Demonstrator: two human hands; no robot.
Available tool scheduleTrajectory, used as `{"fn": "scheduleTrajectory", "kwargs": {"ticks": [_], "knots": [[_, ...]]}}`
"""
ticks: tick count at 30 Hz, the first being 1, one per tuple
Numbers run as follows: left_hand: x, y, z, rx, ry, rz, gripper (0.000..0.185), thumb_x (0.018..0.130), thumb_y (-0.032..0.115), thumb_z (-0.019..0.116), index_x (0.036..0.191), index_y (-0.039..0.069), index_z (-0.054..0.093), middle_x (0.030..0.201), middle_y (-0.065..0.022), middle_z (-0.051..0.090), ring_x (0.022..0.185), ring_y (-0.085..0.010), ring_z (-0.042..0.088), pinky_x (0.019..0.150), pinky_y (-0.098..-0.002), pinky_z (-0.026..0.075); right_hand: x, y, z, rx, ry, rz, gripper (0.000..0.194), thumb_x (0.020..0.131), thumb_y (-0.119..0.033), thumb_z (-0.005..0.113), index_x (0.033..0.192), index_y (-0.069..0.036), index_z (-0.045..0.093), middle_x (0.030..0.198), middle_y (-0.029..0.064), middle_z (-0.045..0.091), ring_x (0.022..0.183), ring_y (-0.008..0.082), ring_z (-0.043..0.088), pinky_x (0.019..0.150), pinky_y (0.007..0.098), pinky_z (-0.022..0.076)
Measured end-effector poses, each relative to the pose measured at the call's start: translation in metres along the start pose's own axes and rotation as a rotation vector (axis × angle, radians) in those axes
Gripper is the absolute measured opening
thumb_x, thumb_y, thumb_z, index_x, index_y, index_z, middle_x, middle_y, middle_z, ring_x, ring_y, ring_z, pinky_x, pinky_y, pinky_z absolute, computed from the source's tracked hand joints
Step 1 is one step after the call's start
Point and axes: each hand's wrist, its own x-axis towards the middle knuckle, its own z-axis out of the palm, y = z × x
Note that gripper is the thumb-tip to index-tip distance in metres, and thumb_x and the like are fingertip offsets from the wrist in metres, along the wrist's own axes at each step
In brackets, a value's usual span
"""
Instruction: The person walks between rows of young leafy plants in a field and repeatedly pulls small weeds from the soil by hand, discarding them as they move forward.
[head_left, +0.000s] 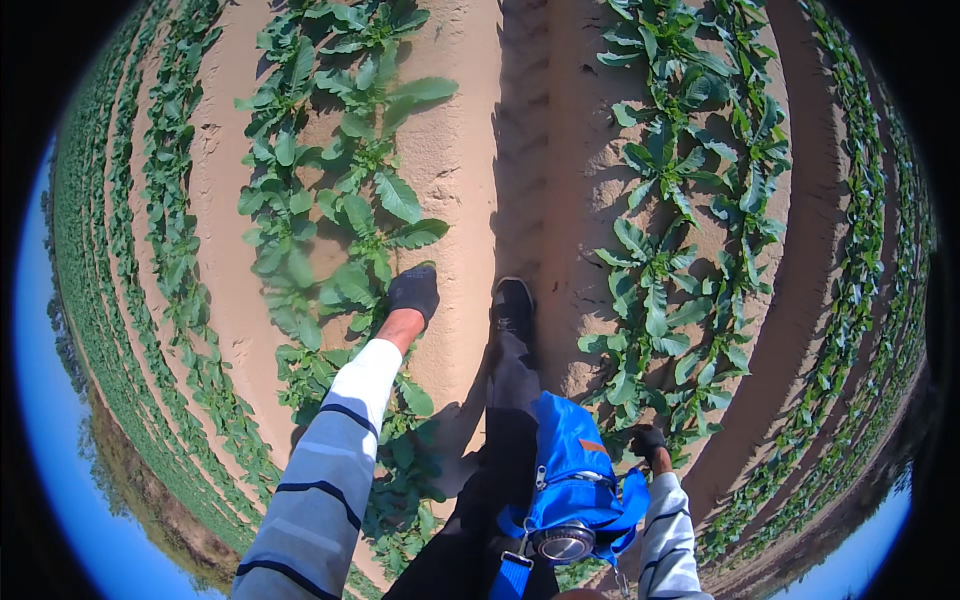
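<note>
My left hand (414, 295), in a dark work glove bearing writing, is at the inner edge of the left row of leafy green plants (364, 225). Its fingers look curled, and a small yellow-green patch shows at their tips; whether it is leaf or glove I cannot tell. Lower on the other side, my right hand (646, 442) wears a dark glove too. It sits by the leaves of the right plant row (656, 300), small and shaded, so its grip is unclear. Striped grey-and-white sleeves cover both arms.
A blue bag (574, 442) with straps hangs before me, a round dark object (564, 541) at its lower end. My dark shoe (514, 307) stands in the sandy furrow (525, 187) between the raised beds. Further crop rows (169, 187) run along both sides.
</note>
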Motion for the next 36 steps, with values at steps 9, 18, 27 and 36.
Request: {"fn": "scheduleTrajectory", "kwargs": {"ticks": [9, 18, 27, 36], "knots": [[0.001, -0.004, -0.050, -0.293, -0.198, 0.039, 0.040, 0.093, 0.045, 0.059, 0.105, 0.009, 0.068, 0.112, -0.0165, 0.070, 0.110, -0.0355, 0.065, 0.095, -0.0489, 0.051, -0.054, -0.173, -0.133, 0.309, 0.515, -0.395, 0.018, 0.095, -0.019, 0.066, 0.099, -0.001, 0.070, 0.079, 0.0053, 0.069, 0.065, 0.0121, 0.061, 0.060, 0.0303, 0.0492], [0.039, 0.011, -0.050, 0.033, -0.371, -0.119, 0.038, 0.093, 0.040, 0.062, 0.109, 0.008, 0.074, 0.116, -0.0172, 0.071, 0.111, -0.0339, 0.067, 0.096, -0.0459, 0.053, -0.045, -0.350, -0.232, 0.136, 0.686, -0.562, 0.027, 0.094, -0.022, 0.065, 0.104, 0.003, 0.067, 0.092, 0.0156, 0.072, 0.084, 0.0257, 0.068, 0.077, 0.0381, 0.0508], [0.064, 0.012, -0.087, -0.665, -0.019, 0.163, 0.028, 0.096, 0.029, 0.058, 0.109, 0.004, 0.064, 0.098, -0.0171, 0.072, 0.093, -0.0378, 0.068, 0.082, -0.0435, 0.053, 0.026, -0.379, -0.255, 0.155, 0.525, -0.291, 0.038, 0.084, -0.023, 0.071, 0.115, -0.001, 0.065, 0.112, 0.0224, 0.071, 0.106, 0.0386, 0.068, 0.090, 0.0431, 0.0521], [0.209, -0.028, -0.222, -0.896, 0.234, -0.200, 0.024, 0.097, 0.025, 0.064, 0.102, 0.002, 0.062, 0.086, -0.0119, 0.068, 0.078, -0.0222, 0.066, 0.071, -0.0358, 0.052, 0.025, -0.385, -0.261, 0.101, 0.504, -0.174, 0.048, 0.084, -0.025, 0.070, 0.125, -0.004, 0.060, 0.114, 0.0207, 0.071, 0.109, 0.0392, 0.067, 0.092, 0.0426, 0.0517]]}}
